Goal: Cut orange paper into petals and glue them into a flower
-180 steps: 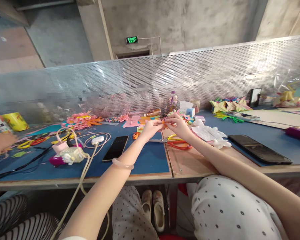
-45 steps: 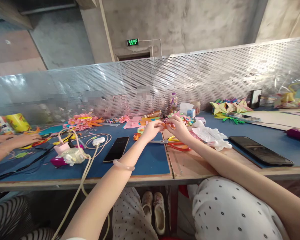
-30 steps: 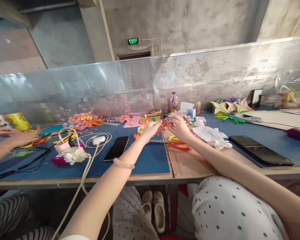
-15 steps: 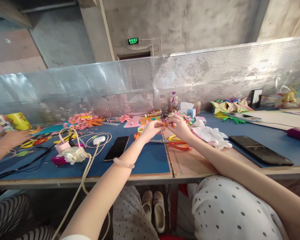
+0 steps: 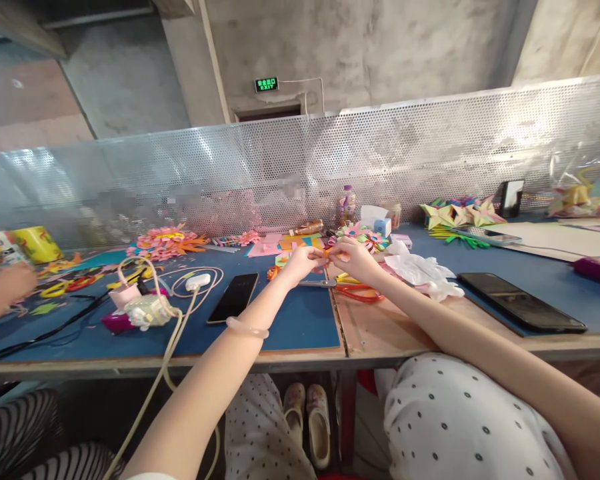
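Observation:
My left hand (image 5: pixel 303 265) and my right hand (image 5: pixel 353 259) meet over the middle of the table, fingertips pinched together. Between them is a small orange piece of paper (image 5: pixel 326 254), mostly covered by the fingers. Just below lie scissors with red-orange handles (image 5: pixel 360 293), their blades pointing left under my left hand. A yellow strip (image 5: pixel 347 277) rests beside the handles. Behind my hands sit paper flowers (image 5: pixel 363 233) in pink and green, and pink paper sheets (image 5: pixel 265 245) lie further left.
A phone (image 5: pixel 233 298) lies left of my forearm, near a charger with cables (image 5: pixel 145 310). On the right are crumpled white tissue (image 5: pixel 423 267) and a larger phone (image 5: pixel 521 301). A perforated metal screen (image 5: pixel 190 180) runs behind. Another person's hand (image 5: pixel 10 287) is at the far left.
My right hand has lowered slightly, its fingers drawing closer to my left hand at the orange paper. The other person's hand at the far left has moved further left.

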{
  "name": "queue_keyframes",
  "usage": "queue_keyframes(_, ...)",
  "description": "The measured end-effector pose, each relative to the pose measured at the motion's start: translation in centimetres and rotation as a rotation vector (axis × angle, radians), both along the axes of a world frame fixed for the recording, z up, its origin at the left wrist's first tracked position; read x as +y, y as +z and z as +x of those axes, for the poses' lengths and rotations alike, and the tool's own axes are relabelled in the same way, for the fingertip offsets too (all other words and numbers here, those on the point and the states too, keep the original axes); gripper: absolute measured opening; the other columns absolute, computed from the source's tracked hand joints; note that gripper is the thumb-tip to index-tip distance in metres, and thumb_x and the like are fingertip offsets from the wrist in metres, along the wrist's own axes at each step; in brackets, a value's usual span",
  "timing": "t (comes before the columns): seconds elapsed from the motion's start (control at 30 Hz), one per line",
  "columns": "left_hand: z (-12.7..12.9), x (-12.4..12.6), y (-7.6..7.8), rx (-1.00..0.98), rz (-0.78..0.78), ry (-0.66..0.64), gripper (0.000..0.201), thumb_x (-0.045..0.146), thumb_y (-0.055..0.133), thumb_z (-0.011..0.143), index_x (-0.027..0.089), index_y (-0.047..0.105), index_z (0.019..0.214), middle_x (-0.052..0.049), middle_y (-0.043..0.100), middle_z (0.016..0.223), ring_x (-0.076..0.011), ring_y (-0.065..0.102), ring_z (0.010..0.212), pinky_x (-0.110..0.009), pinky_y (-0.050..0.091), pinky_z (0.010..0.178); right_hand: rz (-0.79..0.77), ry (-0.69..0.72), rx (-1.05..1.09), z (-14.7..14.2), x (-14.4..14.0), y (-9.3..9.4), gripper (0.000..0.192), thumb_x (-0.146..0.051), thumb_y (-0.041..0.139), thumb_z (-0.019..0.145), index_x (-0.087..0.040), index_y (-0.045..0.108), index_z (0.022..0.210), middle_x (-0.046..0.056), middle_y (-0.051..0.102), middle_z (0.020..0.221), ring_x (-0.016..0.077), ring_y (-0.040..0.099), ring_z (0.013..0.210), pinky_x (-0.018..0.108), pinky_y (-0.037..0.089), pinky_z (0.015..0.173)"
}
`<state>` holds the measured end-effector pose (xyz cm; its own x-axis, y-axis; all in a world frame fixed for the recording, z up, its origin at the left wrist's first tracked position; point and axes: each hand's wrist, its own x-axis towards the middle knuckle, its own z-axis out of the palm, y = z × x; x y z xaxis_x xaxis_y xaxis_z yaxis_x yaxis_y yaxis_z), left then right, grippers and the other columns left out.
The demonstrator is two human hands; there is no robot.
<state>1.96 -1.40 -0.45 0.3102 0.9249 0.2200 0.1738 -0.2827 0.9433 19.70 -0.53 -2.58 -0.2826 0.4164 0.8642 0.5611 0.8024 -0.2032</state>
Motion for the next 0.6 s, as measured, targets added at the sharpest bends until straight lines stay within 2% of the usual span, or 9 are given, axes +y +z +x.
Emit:
queue_keyframes(0.17,-0.3,0.2,-0.3,-0.088,-0.237,-0.154,0.037,0.048,0.066,0.076,0.011,0.065,0.081,-0.014,0.072,0.081,-0.0184,0.069,0.071,-0.030,0.054,0.065,0.093,-0.144,-0.124,0.2,-0.3,0.1,0.010,-0.018,0.057,0.079,-0.021,0.061,0.070,0.006,0.058,0.080,0.0210,0.054,0.079,0.036,0.046,0.072)
queue_keyframes(0.3,-0.3,-0.3,0.1,-0.140,-0.423,-0.215,0.054,0.063,0.051,0.079,0.010,0.064,0.077,-0.016,0.072,0.076,-0.0210,0.070,0.071,-0.032,0.056,0.069,0.179,-0.241,-0.285,0.2,-0.9,0.4,0.014,-0.015,0.056,0.080,-0.021,0.060,0.068,0.007,0.057,0.085,0.0215,0.052,0.082,0.036,0.044,0.075)
queue_keyframes(0.43,-0.1,-0.6,0.6,-0.250,-0.389,-0.285,0.040,0.051,0.058,0.081,0.012,0.065,0.083,-0.015,0.073,0.082,-0.0209,0.070,0.074,-0.035,0.056,0.076,0.221,-0.248,-0.393,0.2,-1.2,0.4,0.014,-0.015,0.055,0.081,-0.021,0.062,0.070,0.009,0.057,0.090,0.0237,0.051,0.088,0.038,0.044,0.077)
queue_keyframes(0.6,0.3,-0.2,0.3,-0.257,-0.346,-0.199,0.020,0.032,0.063,0.081,0.013,0.065,0.086,-0.011,0.073,0.079,-0.0184,0.070,0.071,-0.033,0.056,0.073,0.216,-0.243,-0.403,0.1,-1.2,0.3,0.013,-0.018,0.054,0.084,-0.020,0.066,0.079,0.010,0.058,0.092,0.0249,0.051,0.089,0.040,0.044,0.078)
